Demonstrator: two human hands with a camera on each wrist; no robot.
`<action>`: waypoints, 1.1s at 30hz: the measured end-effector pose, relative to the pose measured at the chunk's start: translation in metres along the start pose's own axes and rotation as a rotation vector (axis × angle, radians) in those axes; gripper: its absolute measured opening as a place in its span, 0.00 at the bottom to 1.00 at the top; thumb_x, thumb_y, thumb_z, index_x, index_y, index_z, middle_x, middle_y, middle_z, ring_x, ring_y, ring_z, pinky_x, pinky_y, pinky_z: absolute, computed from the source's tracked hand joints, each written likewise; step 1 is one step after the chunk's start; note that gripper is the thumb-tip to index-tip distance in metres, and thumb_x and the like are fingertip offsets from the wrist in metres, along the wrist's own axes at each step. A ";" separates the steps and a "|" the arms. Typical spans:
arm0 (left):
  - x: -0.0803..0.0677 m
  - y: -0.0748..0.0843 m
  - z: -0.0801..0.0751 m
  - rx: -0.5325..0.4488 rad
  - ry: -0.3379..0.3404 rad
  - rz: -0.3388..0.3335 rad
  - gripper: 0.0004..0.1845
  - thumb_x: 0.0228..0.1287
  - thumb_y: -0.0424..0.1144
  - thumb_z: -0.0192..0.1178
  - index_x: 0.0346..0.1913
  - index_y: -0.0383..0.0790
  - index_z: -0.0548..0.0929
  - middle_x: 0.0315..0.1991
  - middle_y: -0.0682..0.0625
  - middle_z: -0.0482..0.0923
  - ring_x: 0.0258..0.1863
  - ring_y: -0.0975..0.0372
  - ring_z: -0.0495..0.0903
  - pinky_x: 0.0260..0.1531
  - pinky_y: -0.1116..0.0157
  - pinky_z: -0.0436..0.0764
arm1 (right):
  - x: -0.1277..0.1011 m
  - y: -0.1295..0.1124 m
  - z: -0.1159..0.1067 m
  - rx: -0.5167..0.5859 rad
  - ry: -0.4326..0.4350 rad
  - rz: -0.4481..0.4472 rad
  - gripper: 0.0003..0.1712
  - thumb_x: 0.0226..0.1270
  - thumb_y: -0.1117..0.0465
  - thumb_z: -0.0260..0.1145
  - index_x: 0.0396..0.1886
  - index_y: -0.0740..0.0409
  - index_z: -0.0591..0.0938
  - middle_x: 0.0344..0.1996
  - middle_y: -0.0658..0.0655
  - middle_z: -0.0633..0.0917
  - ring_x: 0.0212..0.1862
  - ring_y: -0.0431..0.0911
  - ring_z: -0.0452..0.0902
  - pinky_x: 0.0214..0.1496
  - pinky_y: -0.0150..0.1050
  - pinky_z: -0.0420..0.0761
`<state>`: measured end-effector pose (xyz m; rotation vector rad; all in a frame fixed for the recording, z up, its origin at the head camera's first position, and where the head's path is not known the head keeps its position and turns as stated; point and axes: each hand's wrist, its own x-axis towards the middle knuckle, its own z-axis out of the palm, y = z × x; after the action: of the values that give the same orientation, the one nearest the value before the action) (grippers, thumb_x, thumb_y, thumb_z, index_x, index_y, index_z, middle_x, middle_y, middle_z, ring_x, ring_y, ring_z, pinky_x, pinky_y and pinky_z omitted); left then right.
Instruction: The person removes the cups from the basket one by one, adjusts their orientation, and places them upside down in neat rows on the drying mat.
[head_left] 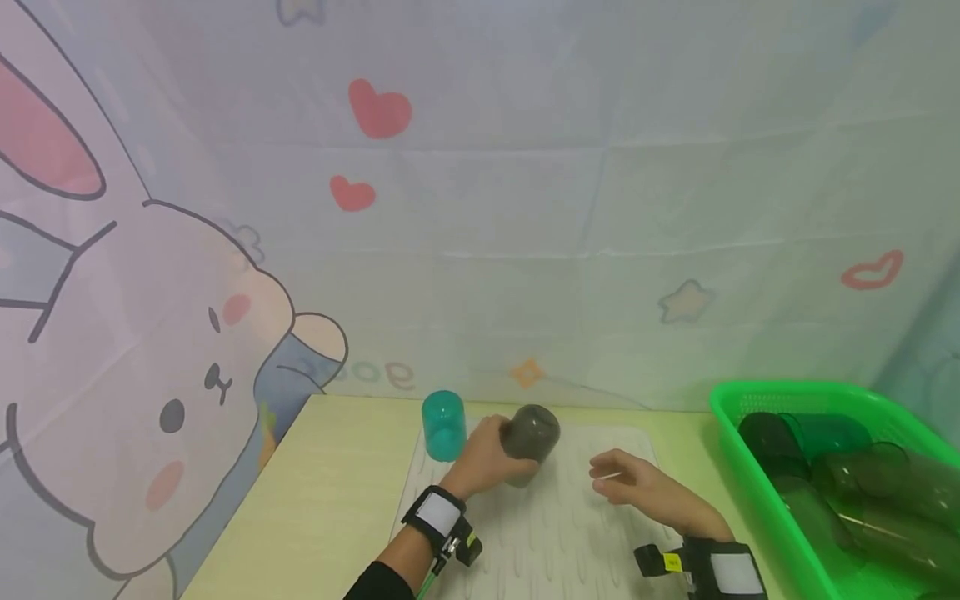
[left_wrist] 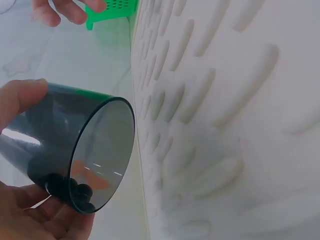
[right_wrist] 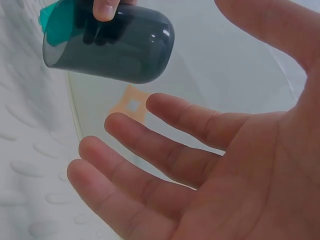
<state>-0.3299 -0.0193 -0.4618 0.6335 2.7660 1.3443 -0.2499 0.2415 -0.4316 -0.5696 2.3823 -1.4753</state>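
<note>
The smoky grey cup [head_left: 531,433] is being held tilted above the white ribbed mat [head_left: 555,533], its closed base pointing up and away from the person and its open mouth facing down toward the mat. The left hand [head_left: 483,461] is gripping it, with its fingers curling around the wall and its thumb [left_wrist: 20,97] pressing the outside near the rim. Just to the left of that hand, a teal cup [head_left: 443,425] is standing upside down at the far edge of the mat.

The right hand [head_left: 637,483] is hovering over the mat near the grey cup, not touching it; its grip is spread, with the fingers [right_wrist: 165,160] loosely extended and holding nothing.

The mat is lying on a pale yellow desk [head_left: 322,500]. At the right edge of the desk, a green basket [head_left: 750,483] is holding several more dark and green cups [head_left: 817,467].
</note>
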 end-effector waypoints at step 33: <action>0.018 -0.015 0.026 -0.085 0.035 -0.091 0.40 0.46 0.47 0.74 0.58 0.29 0.67 0.52 0.39 0.70 0.53 0.49 0.72 0.51 0.51 0.74 | -0.015 -0.002 0.009 0.009 0.016 0.034 0.26 0.72 0.56 0.56 0.59 0.72 0.67 0.55 0.66 0.73 0.54 0.58 0.73 0.48 0.46 0.76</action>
<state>-0.3475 -0.0017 -0.4861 0.4785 2.7104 1.4586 -0.2324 0.2409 -0.4333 -0.5147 2.3841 -1.4819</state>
